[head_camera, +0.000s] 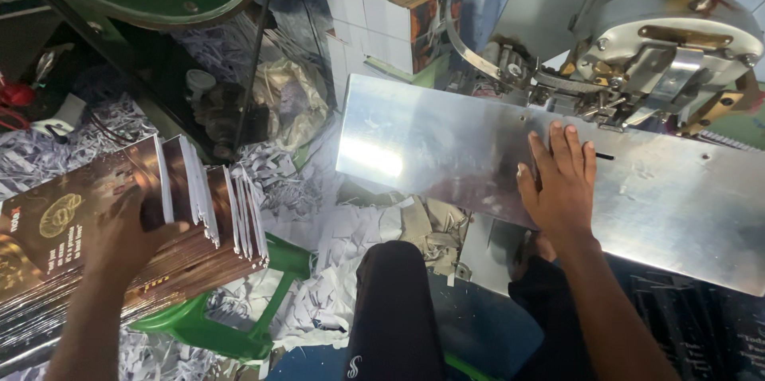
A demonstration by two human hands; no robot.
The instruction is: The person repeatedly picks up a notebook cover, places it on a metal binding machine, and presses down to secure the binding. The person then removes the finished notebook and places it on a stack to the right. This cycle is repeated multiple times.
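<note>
The left hand (127, 233) clutches a few brown booklets (199, 198) from the pile on the green stool (231, 325) — none yet at the stitching machine (669, 54). The right hand (562, 182) lies flat and open on the bare metal plate (446, 150) — the pile looks barely begun.

The booklets (119, 221) are shiny brown with gold round marks and white page edges. Under the booklets, the stool (231, 325) is bright green. Right of the booklets, the flat metal plate (478, 158) is silver and shiny. Around the stool, the paper scraps (319, 285) are white.
</note>
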